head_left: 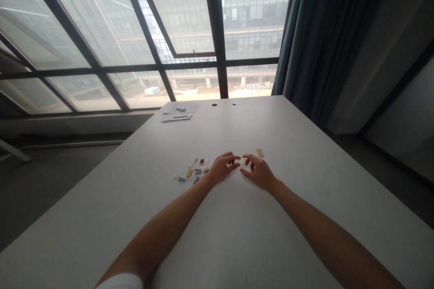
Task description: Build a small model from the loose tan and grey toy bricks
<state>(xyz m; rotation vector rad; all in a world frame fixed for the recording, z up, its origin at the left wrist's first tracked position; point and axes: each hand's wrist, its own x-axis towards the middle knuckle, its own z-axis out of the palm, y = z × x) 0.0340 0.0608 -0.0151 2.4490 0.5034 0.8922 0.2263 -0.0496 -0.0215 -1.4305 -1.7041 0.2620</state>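
Note:
Both my hands rest on the white table point(305, 153) and meet over one small pale building piece point(241, 162). My left hand point(222, 168) pinches it from the left with curled fingers. My right hand point(258, 171) pinches it from the right. Just left of my left hand lies a scatter of several small tan and grey pieces point(195, 171). A single tan piece point(260, 152) lies a little beyond my right hand.
Papers with a small object on them point(179, 112) lie at the table's far left edge, and two round holes point(224, 104) sit near the far edge. Large windows stand behind the table, with a dark curtain point(315, 40) at the right.

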